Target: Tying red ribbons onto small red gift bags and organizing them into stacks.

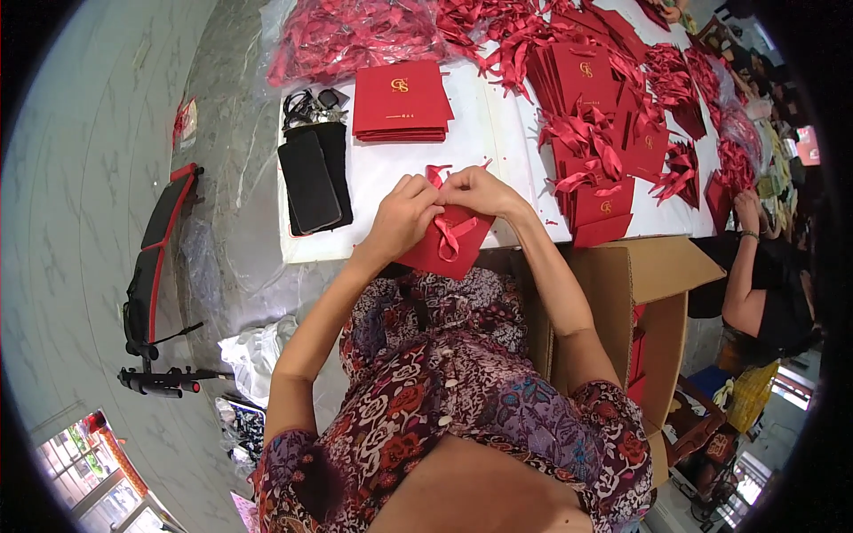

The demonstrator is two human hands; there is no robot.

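A small red paper gift bag [439, 254] is between my hands at the front edge of the white table. A pink-red ribbon [450, 240] forms a loop on its near side. More ribbon [436, 173] sticks up past my fingertips. My left hand [407, 218] is closed at the bag's left edge. Bent in a pinch, my right hand [481, 192] meets the left at the ribbon; the exact grip between the fingertips is hidden. Just beyond lies a stack of flat red gift bags [402, 99].
Left on the table, a black phone [309, 182] lies on a dark cloth beside keys [329, 99]. Ribboned bags [586, 142] crowd the right; a plastic sack of ribbons [355, 40] lies behind. An open cardboard box [657, 275] stands near my right elbow. Another person's arm [745, 275] is farther right.
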